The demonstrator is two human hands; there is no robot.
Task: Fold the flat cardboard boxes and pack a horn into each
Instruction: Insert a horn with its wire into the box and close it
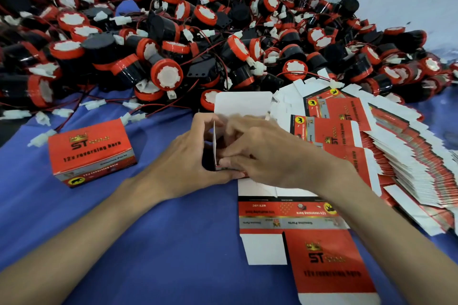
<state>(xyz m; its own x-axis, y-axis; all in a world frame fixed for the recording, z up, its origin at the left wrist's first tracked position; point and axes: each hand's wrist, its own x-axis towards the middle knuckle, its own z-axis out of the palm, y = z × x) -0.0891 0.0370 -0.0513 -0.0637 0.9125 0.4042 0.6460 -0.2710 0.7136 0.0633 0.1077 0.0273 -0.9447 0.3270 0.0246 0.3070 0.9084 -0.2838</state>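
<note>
A half-folded red and white cardboard box (pixel 241 105) stands in the middle of the blue cloth, its white lid flap upright at the far side. My left hand (pixel 195 153) grips its left wall, fingers curled round the edge. My right hand (pixel 262 153) reaches into the box from the right and pinches a flap at the near edge. A flat unfolded box (pixel 319 250) lies under my right forearm. A closed, finished box (pixel 91 153) sits at the left. A big pile of red and black horns (pixel 168 74) with wires fills the far side.
A fanned stack of flat red and white box blanks (pixel 406 156) covers the right side. Loose white connectors and red wires (pixel 91 105) trail from the horn pile onto the blue cloth (pixel 158 255). A pale wall rises behind the pile.
</note>
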